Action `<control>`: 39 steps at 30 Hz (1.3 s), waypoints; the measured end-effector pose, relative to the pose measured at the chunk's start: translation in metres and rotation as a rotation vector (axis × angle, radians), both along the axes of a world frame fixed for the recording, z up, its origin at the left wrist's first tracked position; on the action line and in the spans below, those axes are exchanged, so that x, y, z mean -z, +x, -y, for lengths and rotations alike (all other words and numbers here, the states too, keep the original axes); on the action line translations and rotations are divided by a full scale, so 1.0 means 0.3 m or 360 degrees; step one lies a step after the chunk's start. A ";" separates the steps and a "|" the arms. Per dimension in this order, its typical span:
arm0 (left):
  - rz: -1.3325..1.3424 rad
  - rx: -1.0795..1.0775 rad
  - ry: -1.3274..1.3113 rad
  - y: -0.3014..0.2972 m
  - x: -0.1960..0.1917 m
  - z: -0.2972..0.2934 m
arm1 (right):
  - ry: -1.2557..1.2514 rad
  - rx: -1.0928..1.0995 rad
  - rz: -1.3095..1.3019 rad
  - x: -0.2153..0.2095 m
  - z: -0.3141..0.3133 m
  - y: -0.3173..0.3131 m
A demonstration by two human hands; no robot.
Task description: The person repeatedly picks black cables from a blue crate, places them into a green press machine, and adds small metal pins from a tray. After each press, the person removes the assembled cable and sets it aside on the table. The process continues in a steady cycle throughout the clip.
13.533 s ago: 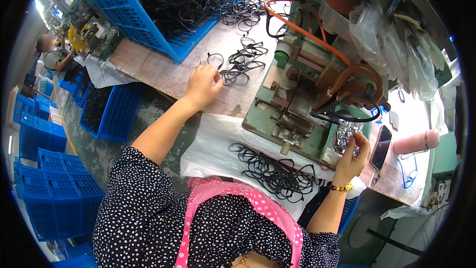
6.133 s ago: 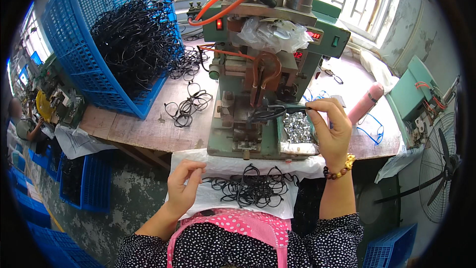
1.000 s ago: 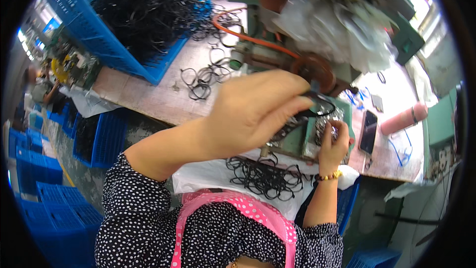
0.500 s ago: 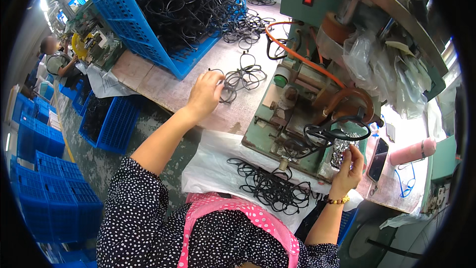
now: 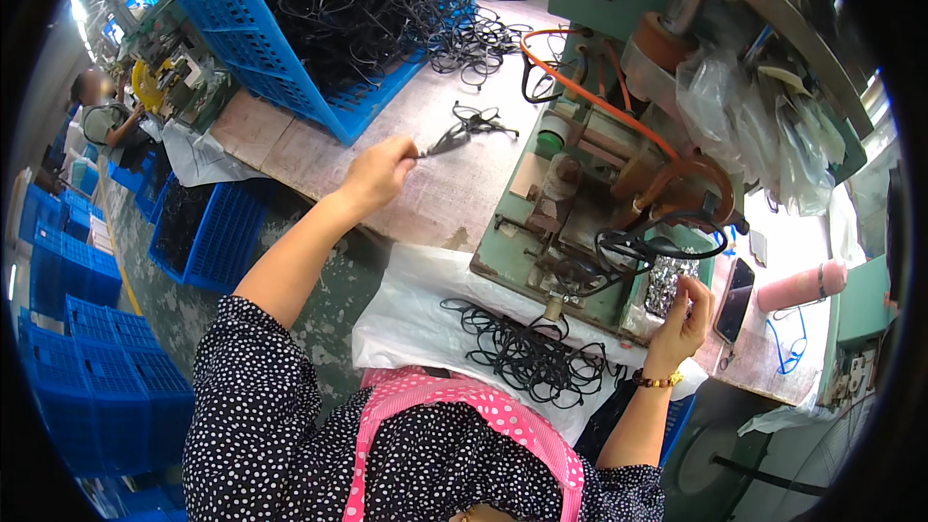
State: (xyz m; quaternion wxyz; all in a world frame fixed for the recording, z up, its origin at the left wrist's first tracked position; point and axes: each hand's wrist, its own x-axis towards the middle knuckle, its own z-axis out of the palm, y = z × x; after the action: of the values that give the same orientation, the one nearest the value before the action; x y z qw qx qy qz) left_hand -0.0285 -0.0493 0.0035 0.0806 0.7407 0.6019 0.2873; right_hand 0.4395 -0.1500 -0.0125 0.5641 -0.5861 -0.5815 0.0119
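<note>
The left hand (image 5: 382,176) pinches the end of a dark glasses frame (image 5: 447,142) between thumb and fingers, just above the counter (image 5: 440,208). The frame reaches away beyond the fingertips toward a few more black frames (image 5: 483,120); blur hides whether it is apart from them. The right hand (image 5: 684,321) is curled with its thumb and fingertips close together, at the near edge of a tray of shiny metal bits (image 5: 665,282); whether it pinches a tiny bit cannot be told.

Just beyond the right hand, another black frame (image 5: 646,249) sits at the front of the green machine (image 5: 495,244), partly over the tray.

The work looks to be partway through a large batch. One frame is at the machine and one is in the left hand. Between the hands and the person's body, a tangled heap of frames (image 5: 527,356) lies on a white sheet (image 5: 391,333). Far more fill the blue basket (image 5: 319,111) beyond the left hand, with others spilled beside it. Which of these are done and which are left cannot be told.

The frames look thin, black and slightly glossy. The one at the machine shows a rounded rim, tilted; the one in the left hand is seen nearly edge-on.
</note>
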 end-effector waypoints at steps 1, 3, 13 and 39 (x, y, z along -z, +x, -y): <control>0.0171 -0.0028 0.0002 0.007 -0.028 0.003 | 0.0024 0.0026 0.0030 -0.001 -0.002 0.000; 0.0556 -0.0104 -0.0011 0.029 -0.075 0.002 | 0.0023 0.0038 0.0021 -0.005 0.001 -0.002; 0.1198 0.0137 0.0452 0.214 -0.281 0.084 | 0.0110 -0.0137 -0.0259 -0.122 0.022 -0.031; 0.1200 0.0855 0.0158 0.646 -0.388 0.266 | -0.0123 -0.0838 -0.0975 -0.287 -0.043 -0.275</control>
State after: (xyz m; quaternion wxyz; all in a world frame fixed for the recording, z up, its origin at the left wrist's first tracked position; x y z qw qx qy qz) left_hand 0.1653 -0.1292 0.1200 0.3298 0.7173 0.3029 0.5338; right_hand 0.3571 -0.1372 0.0737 0.6666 -0.4073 -0.5158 0.3518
